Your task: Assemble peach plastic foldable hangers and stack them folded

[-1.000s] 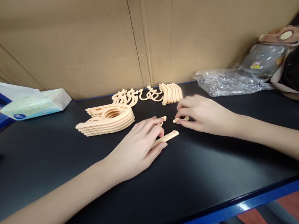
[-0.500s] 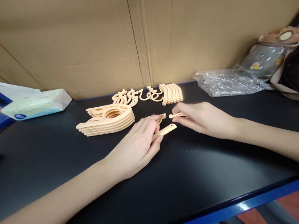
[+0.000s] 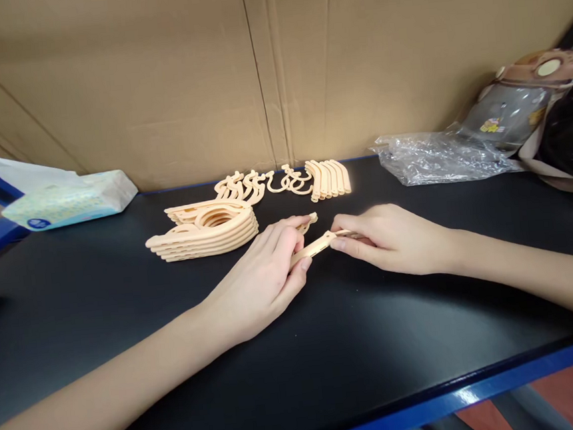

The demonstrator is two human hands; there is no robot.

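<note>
My left hand point(image 3: 266, 277) grips a peach plastic hanger body point(image 3: 315, 246) between thumb and fingers, one arm tip showing above the fingers. My right hand point(image 3: 391, 239) pinches a small peach plastic piece point(image 3: 349, 233) and presses it against the end of that hanger body. Both hands meet just above the black tabletop point(image 3: 328, 345). Behind them lie a stack of hanger bodies point(image 3: 202, 232), a row of hooks point(image 3: 263, 182) and a row of curved arm pieces point(image 3: 331, 177).
A cardboard wall point(image 3: 273, 62) closes the back. A tissue pack point(image 3: 64, 199) lies at the left, crumpled clear plastic point(image 3: 437, 158) and a bottle with a bag point(image 3: 532, 106) at the right. The table has a blue front edge point(image 3: 457, 397).
My left hand lifted the hanger body off the table and tilted it up. My right hand picked up the small piece and brought it left against the hanger's end.
</note>
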